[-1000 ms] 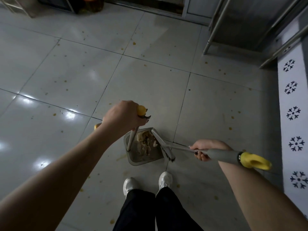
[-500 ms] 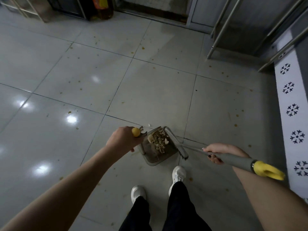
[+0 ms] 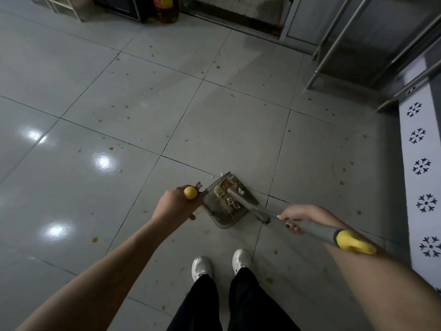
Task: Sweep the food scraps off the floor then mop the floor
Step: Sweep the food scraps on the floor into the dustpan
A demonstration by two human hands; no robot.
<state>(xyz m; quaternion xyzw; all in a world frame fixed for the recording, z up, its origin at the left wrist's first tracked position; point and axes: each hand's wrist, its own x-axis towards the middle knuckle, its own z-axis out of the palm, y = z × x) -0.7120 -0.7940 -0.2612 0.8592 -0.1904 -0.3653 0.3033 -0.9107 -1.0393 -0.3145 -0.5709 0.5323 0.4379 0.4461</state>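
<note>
Grey glossy floor tiles (image 3: 214,120), speckled with orange-brown spots (image 3: 111,148). Left hand (image 3: 174,206) curls around the yellow-tipped handle (image 3: 190,192) of the dustpan (image 3: 222,218), which is ahead of the white shoes (image 3: 201,267) and holds the food scraps (image 3: 226,189). Right hand (image 3: 296,216) grips the grey broom (image 3: 319,231) shaft, and the broom head lies across the pan's right side.

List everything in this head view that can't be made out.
- Head view: bottle top, cut off by the upper edge.
- Head view: dustpan handle, hidden by the gripping left hand except its yellow end.
- Head view: scraps in the dustpan, too small and dim to identify.
- Head view: broom bristles, dark and blurred; right hand covers part of the handle.
</note>
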